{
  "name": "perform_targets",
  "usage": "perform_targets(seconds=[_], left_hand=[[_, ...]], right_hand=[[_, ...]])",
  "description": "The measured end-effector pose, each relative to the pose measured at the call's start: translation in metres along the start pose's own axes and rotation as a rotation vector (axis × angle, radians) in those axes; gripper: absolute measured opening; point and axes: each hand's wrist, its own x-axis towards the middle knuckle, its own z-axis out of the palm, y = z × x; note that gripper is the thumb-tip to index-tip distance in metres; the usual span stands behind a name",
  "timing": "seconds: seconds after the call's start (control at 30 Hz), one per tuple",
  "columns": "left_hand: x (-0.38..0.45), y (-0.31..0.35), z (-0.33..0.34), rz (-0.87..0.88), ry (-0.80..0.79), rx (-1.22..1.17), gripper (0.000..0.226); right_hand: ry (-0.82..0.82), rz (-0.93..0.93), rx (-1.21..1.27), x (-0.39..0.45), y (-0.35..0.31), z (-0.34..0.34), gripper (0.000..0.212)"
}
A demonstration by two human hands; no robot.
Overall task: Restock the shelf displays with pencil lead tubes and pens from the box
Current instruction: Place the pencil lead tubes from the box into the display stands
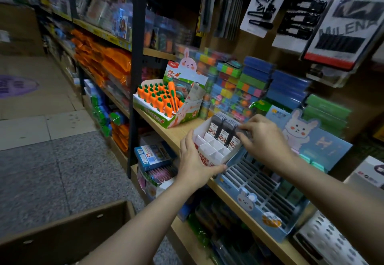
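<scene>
A small white display box (209, 150) with empty dividers in front stands on the wooden shelf (172, 133). Dark pencil lead tubes (223, 131) fill its back rows. My left hand (194, 162) grips the box's front left corner, thumb along its lower edge. My right hand (264, 138) pinches a lead tube at the right end of the back row. To the right lies a blue rabbit-printed display (268, 202) with dark slotted rows. A brown cardboard box (68, 235) sits at the bottom left, near my left forearm.
A carrot-pen display (166, 102) stands left of the white box. Stacks of coloured sticky notes (245, 90) fill the shelf's back. Hair clip cards (264, 4) hang above. A black upright post (136, 73) divides the shelving. Tiled aisle floor (41, 160) lies to the left.
</scene>
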Motion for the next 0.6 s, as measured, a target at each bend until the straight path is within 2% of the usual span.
perform_targets(seconds=[0.1,0.17,0.23,0.3,0.37,0.47,0.6], left_hand=[[-0.011,0.005,-0.006,0.013,-0.017,-0.024,0.127],[-0.026,0.001,-0.017,0.071,-0.017,-0.003,0.108],[-0.045,-0.014,-0.032,0.147,0.009,0.047,0.077],[-0.071,-0.037,-0.053,0.134,0.013,0.052,0.045],[-0.103,-0.064,-0.076,0.033,-0.014,0.005,0.024],[-0.153,-0.114,-0.103,-0.121,0.022,0.029,0.018],[-0.216,-0.193,-0.128,-0.43,0.139,0.028,0.009]], right_hand=[[0.058,0.068,0.106,-0.017,-0.003,-0.012,0.035],[0.15,0.099,0.266,-0.039,-0.013,-0.022,0.029],[0.131,0.034,0.39,-0.068,-0.033,-0.024,0.021],[-0.027,-0.087,0.41,-0.095,-0.06,-0.017,0.018],[-0.232,-0.199,0.371,-0.11,-0.09,-0.001,0.016],[-0.479,-0.251,0.37,-0.131,-0.138,0.037,0.013],[-0.719,-0.122,0.47,-0.179,-0.192,0.114,0.017]])
